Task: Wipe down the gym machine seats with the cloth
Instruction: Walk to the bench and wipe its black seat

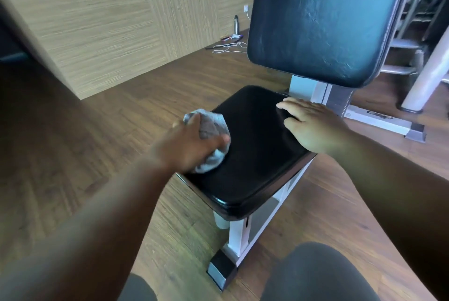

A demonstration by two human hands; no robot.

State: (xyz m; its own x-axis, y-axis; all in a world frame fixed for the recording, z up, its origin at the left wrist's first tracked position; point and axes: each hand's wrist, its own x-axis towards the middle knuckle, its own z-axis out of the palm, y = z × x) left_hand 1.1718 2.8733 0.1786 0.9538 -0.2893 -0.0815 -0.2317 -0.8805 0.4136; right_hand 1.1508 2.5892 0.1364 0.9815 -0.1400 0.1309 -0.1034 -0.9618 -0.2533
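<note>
Risk, as I judge it: my left hand (pixel 192 147) clutches the bunched cloth (pixel 211 137) at the seat pad (pixel 255 154) edge and could slide off, while my right hand (pixel 313 125) lies flat opposite.

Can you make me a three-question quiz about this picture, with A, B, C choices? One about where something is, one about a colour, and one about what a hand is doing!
1. Where is the crumpled grey cloth?
A. on the floor
B. on the black padded seat
C. on the backrest

2. What colour is the metal seat frame?
A. white
B. red
C. green

3. What is the right hand doing?
A. gripping a bottle
B. making a fist
C. resting flat on the seat

Answers:
1 B: the left hand presses it onto the seat's left side.
2 A: the legs beneath are white.
3 C: its fingers lie straight near the seat's right edge.
</note>
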